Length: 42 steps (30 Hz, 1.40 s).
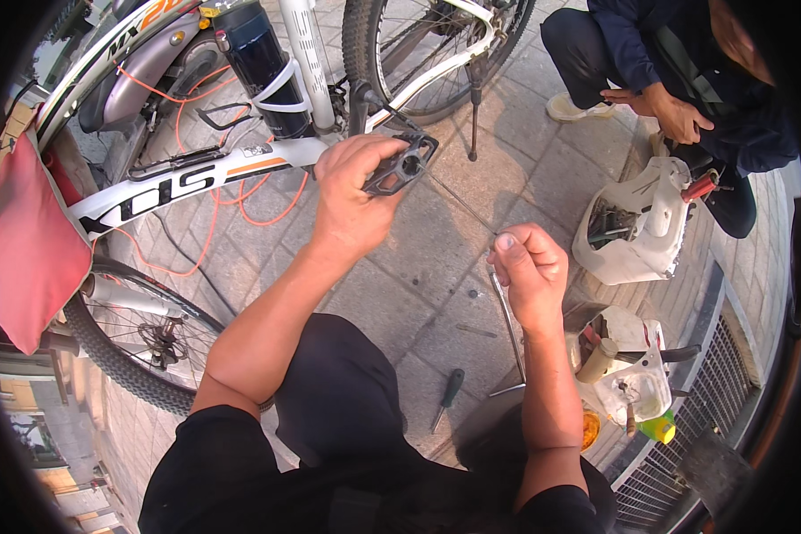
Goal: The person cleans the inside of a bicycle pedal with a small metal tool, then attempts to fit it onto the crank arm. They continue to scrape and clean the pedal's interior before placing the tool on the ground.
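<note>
My left hand (358,187) is closed around the black bicycle pedal (402,165), beside the crank of a white bicycle (173,184). To its right, my right hand (534,271) is closed, thumb against fingers. A thin dark rod (461,201) seems to run from near the pedal to these fingers; its far end is hard to make out. Just below the right hand, a long slim metal bar (507,322) reaches down to a bent end near my forearm. Whether the hand holds that bar too, I cannot tell. A green-handled screwdriver (449,399) lies on the paving near my knees.
A crouching person (676,89) is at the upper right. Before them stands a cut white plastic container (636,222) with tools; another (632,383) sits nearer me, beside a metal grate (685,445). An orange cord (178,267) loops under the bicycle. Its kickstand (474,116) is down.
</note>
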Tool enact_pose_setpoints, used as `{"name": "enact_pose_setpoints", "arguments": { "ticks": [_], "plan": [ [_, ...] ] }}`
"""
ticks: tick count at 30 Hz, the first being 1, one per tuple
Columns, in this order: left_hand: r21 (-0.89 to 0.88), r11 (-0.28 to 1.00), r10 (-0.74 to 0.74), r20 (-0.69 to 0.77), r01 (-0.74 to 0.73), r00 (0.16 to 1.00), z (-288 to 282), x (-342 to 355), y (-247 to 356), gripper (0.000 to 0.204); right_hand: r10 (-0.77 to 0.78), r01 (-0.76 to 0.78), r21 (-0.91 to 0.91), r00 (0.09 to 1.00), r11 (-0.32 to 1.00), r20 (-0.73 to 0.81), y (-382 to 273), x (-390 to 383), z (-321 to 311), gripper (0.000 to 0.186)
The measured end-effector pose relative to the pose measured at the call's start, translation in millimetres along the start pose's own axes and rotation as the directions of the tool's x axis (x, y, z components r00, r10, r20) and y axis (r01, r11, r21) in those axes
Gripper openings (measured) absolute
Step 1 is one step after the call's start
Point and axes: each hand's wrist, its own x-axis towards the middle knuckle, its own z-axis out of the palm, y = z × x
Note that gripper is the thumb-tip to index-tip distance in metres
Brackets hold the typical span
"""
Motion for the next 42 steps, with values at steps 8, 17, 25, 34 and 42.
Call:
{"name": "enact_pose_setpoints", "arguments": {
  "ticks": [8,17,25,34,42],
  "plan": [
    [0.099,0.993,0.073,-0.019,-0.071,0.997,-1,-1,-4,0.044,0.024,-0.029,-0.157,0.999,0.987,-0.036,-11,-2,8,0.014],
    [0.134,0.985,0.112,-0.028,-0.107,0.993,0,-3,-8,0.041,-0.029,0.009,-0.332,0.998,0.943,-0.057,-30,-5,17,0.015],
    [0.251,0.954,0.172,-0.004,-0.165,0.985,-8,-4,-5,0.042,-0.096,0.060,-0.482,0.994,0.874,-0.050,-63,-11,29,0.012],
    [0.266,0.941,0.213,0.019,-0.211,0.977,-8,-4,-3,0.041,-0.305,0.237,-0.671,0.952,0.703,0.016,-74,-15,34,0.019],
    [0.284,0.926,0.252,0.021,-0.248,0.967,-9,-4,2,0.042,-0.376,0.316,-0.753,0.921,0.577,0.099,-86,-20,35,0.009]
  ]
}}
